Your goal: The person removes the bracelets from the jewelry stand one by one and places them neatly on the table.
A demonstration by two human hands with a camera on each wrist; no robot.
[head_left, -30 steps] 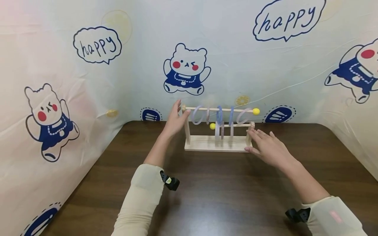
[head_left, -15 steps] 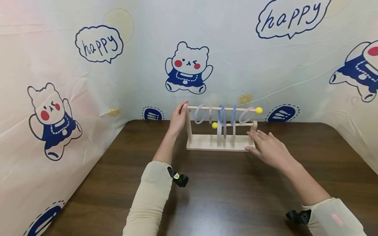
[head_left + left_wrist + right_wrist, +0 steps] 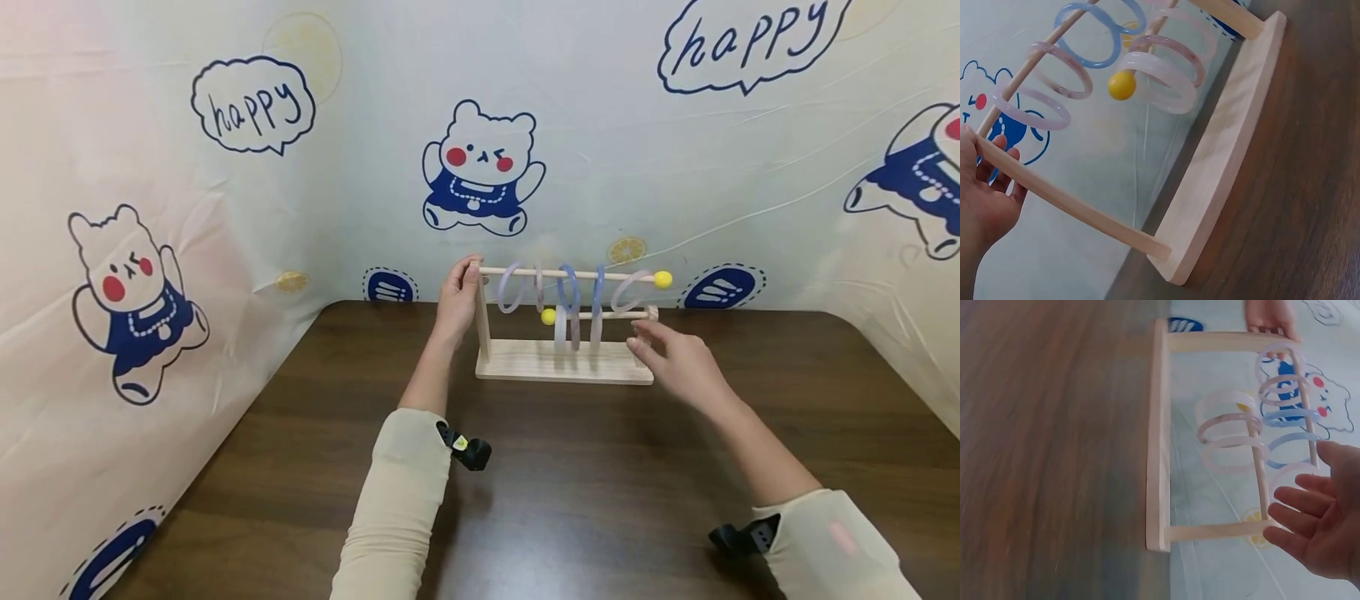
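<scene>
A pale wooden bangle rack [image 3: 566, 362] stands toward the back of the table, with two rods ending in yellow balls. Several bangles hang from the upper rod, among them a lilac bangle [image 3: 1032, 109] and a blue bangle [image 3: 568, 289]. On the lower rod hang a white bangle [image 3: 1159, 81], a mauve one and a pale pink one. My left hand [image 3: 456, 304] grips the top of the left post, thumb on the near side and fingers behind. Beside the right post, my right hand [image 3: 682, 362] has its fingers spread and loosely bent, holding nothing.
The dark wooden table [image 3: 525, 483] reaches back to a cloth backdrop [image 3: 360, 192] printed with bears and speech bubbles. A black wrist camera [image 3: 468, 450] sits on the left sleeve, another on the right.
My left hand has moved right and closed round the top of the left post. The right hand's fingers have bent more by the right post. The head view has shifted slightly.
</scene>
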